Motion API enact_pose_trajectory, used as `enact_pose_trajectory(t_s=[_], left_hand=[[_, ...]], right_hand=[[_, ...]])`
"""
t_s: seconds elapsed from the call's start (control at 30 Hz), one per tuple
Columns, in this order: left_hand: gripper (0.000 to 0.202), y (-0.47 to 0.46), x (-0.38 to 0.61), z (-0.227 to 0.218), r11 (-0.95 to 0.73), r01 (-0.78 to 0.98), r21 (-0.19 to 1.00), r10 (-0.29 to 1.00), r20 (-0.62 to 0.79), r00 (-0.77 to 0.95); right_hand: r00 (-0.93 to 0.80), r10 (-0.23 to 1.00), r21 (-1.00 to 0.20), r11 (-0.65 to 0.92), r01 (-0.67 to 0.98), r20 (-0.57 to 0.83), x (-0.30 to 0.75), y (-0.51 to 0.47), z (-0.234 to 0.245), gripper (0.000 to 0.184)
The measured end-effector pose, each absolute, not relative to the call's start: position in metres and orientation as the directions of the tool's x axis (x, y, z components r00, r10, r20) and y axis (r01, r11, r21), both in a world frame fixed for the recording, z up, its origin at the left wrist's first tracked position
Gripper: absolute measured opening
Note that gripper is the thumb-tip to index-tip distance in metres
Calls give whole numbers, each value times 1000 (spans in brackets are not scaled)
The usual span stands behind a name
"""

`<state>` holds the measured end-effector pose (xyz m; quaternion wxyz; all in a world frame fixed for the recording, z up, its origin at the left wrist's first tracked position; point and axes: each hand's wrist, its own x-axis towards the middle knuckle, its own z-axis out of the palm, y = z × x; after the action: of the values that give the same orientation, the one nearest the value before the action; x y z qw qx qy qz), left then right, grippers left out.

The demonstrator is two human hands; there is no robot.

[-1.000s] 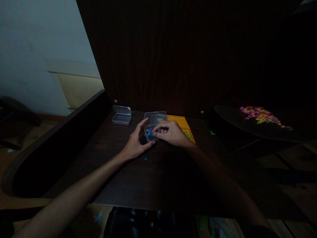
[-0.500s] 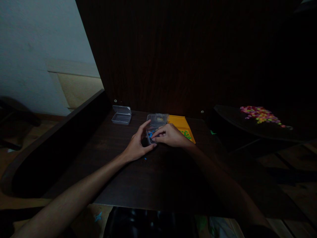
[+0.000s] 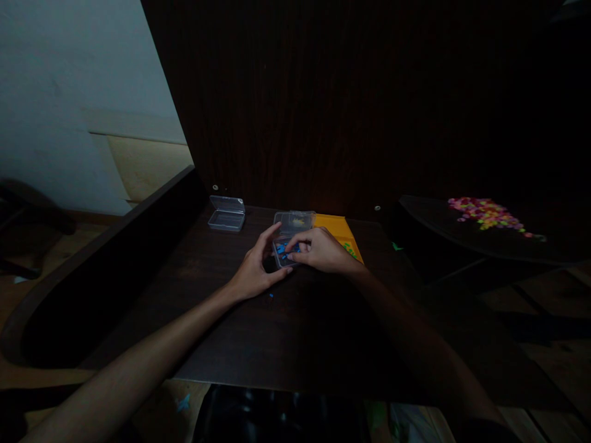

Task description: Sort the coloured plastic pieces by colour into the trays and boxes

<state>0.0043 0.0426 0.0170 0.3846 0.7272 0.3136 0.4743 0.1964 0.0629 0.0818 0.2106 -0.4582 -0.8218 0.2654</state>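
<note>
A small clear plastic box (image 3: 290, 229) with blue bits inside sits on the dark wooden table (image 3: 286, 332). My left hand (image 3: 253, 271) cups the box's left side with curled fingers. My right hand (image 3: 318, 250) rests at the box's right side, its fingertips pinched over the blue bits (image 3: 280, 248). Whether a bit is between those fingertips is too dark to tell. One blue bit (image 3: 271, 296) lies loose on the table just below my left hand.
A second clear box (image 3: 226, 213) lies open at the back left. An orange sheet (image 3: 339, 232) lies behind my right hand. A pile of pink and yellow bits (image 3: 484, 213) sits on a dark surface at right. A raised dark rail (image 3: 106, 258) borders the table's left.
The box's lid has come down from raised to nearly flat over the last second. My right fingertips shifted slightly over the blue bits. My left hand stayed at the box.
</note>
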Motion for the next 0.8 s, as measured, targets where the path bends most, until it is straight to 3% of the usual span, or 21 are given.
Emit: enact_pose_trajectory(t_s=[0.27,0.8], left_hand=[[89,43,4,18,-507,93,857,824,451,343],[89,43,4,19,-517,93,851,821,461,337]], right_hand=[[-498,857,-583,472,662,129,194,62,76,28],[-459,880,-563,444,697,125,193,61,76,30]])
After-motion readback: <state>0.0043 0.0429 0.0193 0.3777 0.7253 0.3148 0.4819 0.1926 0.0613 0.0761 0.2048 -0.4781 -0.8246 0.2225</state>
